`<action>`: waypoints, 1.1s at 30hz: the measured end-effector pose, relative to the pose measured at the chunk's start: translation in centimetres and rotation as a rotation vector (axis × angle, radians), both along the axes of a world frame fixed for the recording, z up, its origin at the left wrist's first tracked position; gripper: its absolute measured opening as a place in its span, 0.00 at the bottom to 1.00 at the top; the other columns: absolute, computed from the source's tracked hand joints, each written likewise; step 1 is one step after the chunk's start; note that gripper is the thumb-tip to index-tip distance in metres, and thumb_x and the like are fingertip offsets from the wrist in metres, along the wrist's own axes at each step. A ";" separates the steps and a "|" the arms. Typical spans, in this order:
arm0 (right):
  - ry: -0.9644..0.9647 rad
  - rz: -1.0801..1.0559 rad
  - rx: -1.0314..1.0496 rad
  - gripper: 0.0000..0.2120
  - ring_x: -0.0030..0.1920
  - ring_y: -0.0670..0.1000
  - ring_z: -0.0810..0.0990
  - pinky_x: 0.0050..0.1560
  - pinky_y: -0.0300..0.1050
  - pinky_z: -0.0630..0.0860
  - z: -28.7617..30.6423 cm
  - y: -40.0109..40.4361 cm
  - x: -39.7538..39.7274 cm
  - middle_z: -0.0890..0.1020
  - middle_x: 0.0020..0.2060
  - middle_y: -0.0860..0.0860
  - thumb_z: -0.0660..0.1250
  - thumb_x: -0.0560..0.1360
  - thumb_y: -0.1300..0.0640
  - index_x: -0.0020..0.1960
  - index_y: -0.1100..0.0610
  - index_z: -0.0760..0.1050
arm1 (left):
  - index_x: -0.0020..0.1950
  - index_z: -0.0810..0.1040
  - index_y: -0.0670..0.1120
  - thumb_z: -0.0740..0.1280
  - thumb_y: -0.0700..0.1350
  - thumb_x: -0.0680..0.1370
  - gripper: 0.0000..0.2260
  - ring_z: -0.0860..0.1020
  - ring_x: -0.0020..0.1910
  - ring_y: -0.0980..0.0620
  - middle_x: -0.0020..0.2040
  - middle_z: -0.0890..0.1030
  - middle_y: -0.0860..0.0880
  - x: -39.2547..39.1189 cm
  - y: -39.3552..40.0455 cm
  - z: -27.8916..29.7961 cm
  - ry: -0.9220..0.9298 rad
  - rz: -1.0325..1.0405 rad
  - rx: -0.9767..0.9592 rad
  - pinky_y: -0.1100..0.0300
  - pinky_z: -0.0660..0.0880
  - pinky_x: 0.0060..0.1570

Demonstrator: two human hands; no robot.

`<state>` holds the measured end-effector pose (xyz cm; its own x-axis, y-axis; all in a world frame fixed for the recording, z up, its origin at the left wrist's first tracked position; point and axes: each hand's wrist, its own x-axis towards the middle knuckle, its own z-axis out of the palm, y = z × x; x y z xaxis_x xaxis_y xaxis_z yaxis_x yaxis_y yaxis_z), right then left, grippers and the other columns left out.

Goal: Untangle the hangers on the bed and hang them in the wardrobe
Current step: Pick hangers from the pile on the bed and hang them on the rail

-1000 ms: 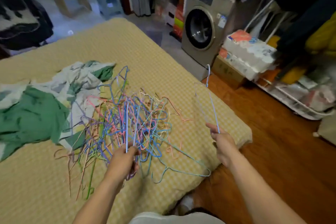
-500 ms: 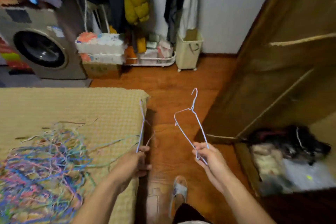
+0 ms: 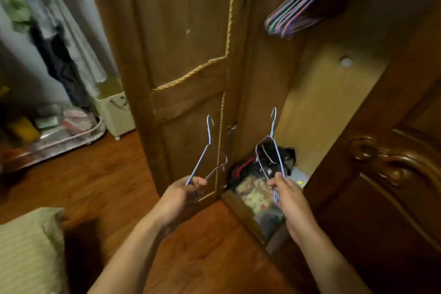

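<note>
Two thin light-blue wire hangers, one per hand, both held upright w/ hooks pointing up and long axis roughly vertical. Left light-blue wire hanger [image 3: 207, 150] sits in front of the open brown wooden wardrobe door [image 3: 186, 38]; its hook tip curls to the right, its body leans down-left into the left hand [image 3: 183, 192]. Left-hand fingers are curled round the lower corner of the wire, thumb on top. One side of this hanger shows blue, the other side reads as a faint grey line vs. the door, hard to trace.

Right light-blue wire hanger [image 3: 272, 148] stands in front of the wardrobe opening, hook curling left, frame narrow as seen nearly edge-on. Right hand [image 3: 287, 194] pinches its lower part, fingers curled round the wire; bottom end of the wire pokes below the fingers. Its wires overlap a dark bundle of clothes w/ red cord [image 3: 253, 167] on the wardrobe floor, so exact outline is unclear there.

Far up inside the wardrobe, a blurred bunch of multicoloured hangers [image 3: 290, 15] hangs; the rail is not visible, lost in shadow. Right, a carved dark wooden door [image 3: 391, 167] is cut off by the frame edge. Near left, a corner of the yellow-checked bed [image 3: 28, 250]. Far left, hanging clothes [image 3: 55, 31] and a pale bin [image 3: 114, 112], blurred.
</note>
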<state>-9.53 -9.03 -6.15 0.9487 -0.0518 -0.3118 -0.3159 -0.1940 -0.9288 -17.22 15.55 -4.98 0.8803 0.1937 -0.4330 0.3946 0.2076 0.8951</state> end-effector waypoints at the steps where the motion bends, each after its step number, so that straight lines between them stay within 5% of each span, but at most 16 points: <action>1: -0.035 -0.016 0.000 0.18 0.54 0.49 0.81 0.54 0.51 0.76 1.4 -0.9 1.3 0.83 0.50 0.48 0.59 0.82 0.42 0.45 0.52 0.81 | 0.51 0.82 0.44 0.59 0.36 0.81 0.12 0.74 0.44 0.45 0.44 0.77 0.41 2.0 -1.0 1.2 -0.021 -0.018 -0.002 0.52 0.70 0.48; 4: -0.138 -0.087 0.007 0.18 0.54 0.48 0.80 0.51 0.48 0.73 5.6 -2.5 5.5 0.83 0.51 0.48 0.58 0.82 0.41 0.46 0.50 0.82 | 0.56 0.80 0.38 0.58 0.40 0.83 0.12 0.76 0.46 0.46 0.46 0.77 0.41 8.4 -3.7 5.0 -0.120 -0.097 0.052 0.53 0.75 0.49; 8: -0.227 -0.170 0.044 0.17 0.57 0.47 0.78 0.61 0.50 0.73 10.5 -3.1 10.9 0.81 0.54 0.43 0.56 0.83 0.42 0.51 0.48 0.81 | 0.57 0.81 0.40 0.54 0.53 0.85 0.21 0.78 0.44 0.50 0.45 0.81 0.47 17.2 -5.9 10.3 -0.222 -0.254 0.080 0.54 0.76 0.49; 14: -0.337 -0.363 0.056 0.17 0.58 0.48 0.78 0.66 0.54 0.72 13.0 -2.9 18.7 0.81 0.55 0.48 0.56 0.83 0.45 0.50 0.48 0.82 | 0.56 0.82 0.42 0.57 0.51 0.84 0.17 0.77 0.44 0.47 0.45 0.82 0.45 27.6 -6.3 13.9 -0.392 -0.402 0.042 0.57 0.75 0.44; 21: -0.448 -0.579 0.013 0.07 0.49 0.52 0.81 0.49 0.46 0.72 16.2 -2.1 26.8 0.85 0.45 0.51 0.67 0.78 0.55 0.47 0.55 0.83 | 0.55 0.81 0.41 0.59 0.43 0.83 0.12 0.75 0.43 0.46 0.41 0.80 0.44 39.7 -8.3 19.2 -0.592 -0.461 -0.016 0.56 0.70 0.38; 25: -0.460 -0.649 0.011 0.07 0.44 0.50 0.78 0.43 0.43 0.69 17.8 -2.7 30.0 0.83 0.42 0.50 0.67 0.78 0.57 0.45 0.55 0.83 | 0.53 0.81 0.47 0.58 0.44 0.84 0.12 0.78 0.44 0.52 0.42 0.81 0.48 45.5 -10.5 22.6 -0.734 -0.514 0.094 0.54 0.73 0.43; 33: -0.442 -0.656 -0.009 0.08 0.45 0.49 0.78 0.49 0.46 0.71 18.4 -2.5 33.6 0.82 0.42 0.49 0.66 0.79 0.54 0.47 0.54 0.83 | 0.49 0.81 0.53 0.57 0.54 0.75 0.14 0.79 0.42 0.47 0.40 0.84 0.53 55.8 -13.2 25.9 -0.758 -0.492 0.213 0.42 0.77 0.49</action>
<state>24.10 -11.52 12.27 0.7594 -0.6443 0.0900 0.0297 -0.1038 -0.9942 38.54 2.34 20.96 0.9178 -0.2673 0.2937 -0.3117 -0.0264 0.9498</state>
